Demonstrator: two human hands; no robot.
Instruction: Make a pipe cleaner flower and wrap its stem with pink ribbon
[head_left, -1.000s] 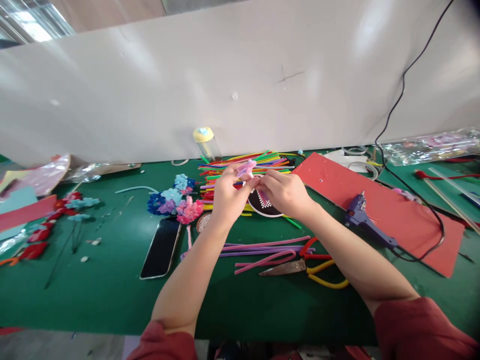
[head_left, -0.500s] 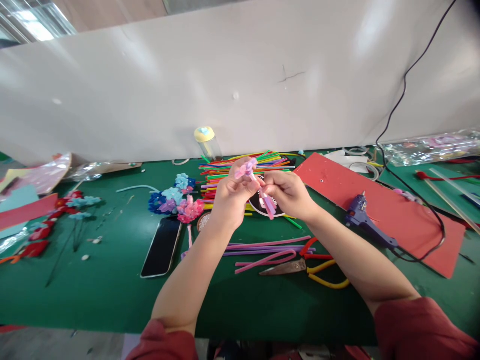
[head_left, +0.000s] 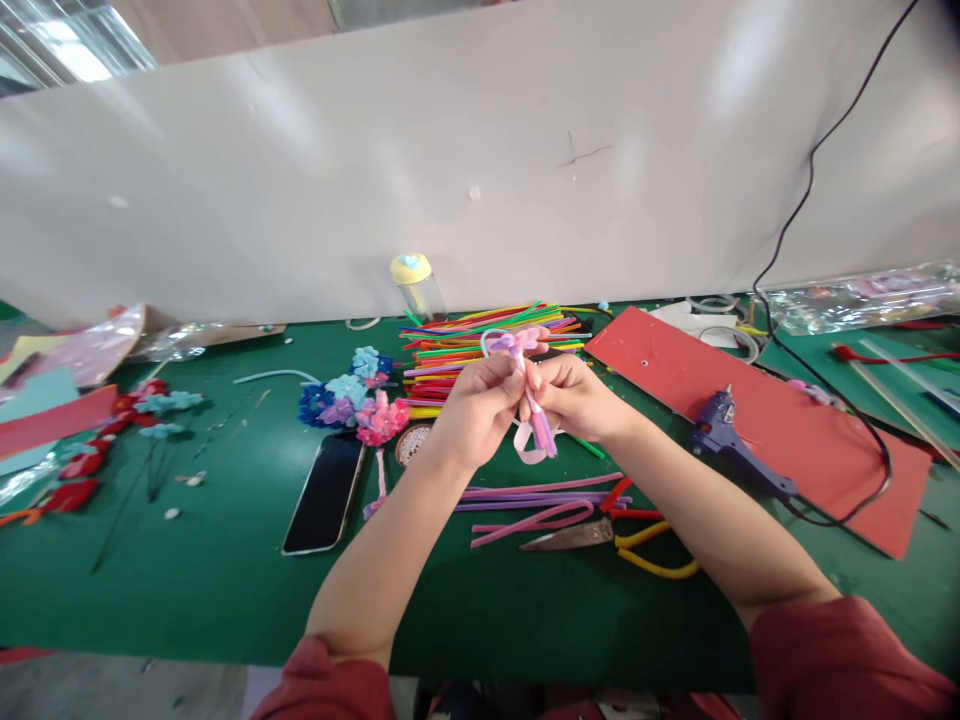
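Pinches fuzzy flower [head_left: 517, 343] in left grip [head_left: 480, 410] and right grip [head_left: 581, 400]; jar [head_left: 418, 287], maybe empty, on green desk [head_left: 225, 590] by white wall [head_left: 375, 180].

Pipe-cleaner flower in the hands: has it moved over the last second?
Yes: the flower shifted slightly right, away from the yellow-capped bottle.

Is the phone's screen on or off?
It looks off: the phone lies flat on the green table, and its screen is all black, with only a faint reflection.
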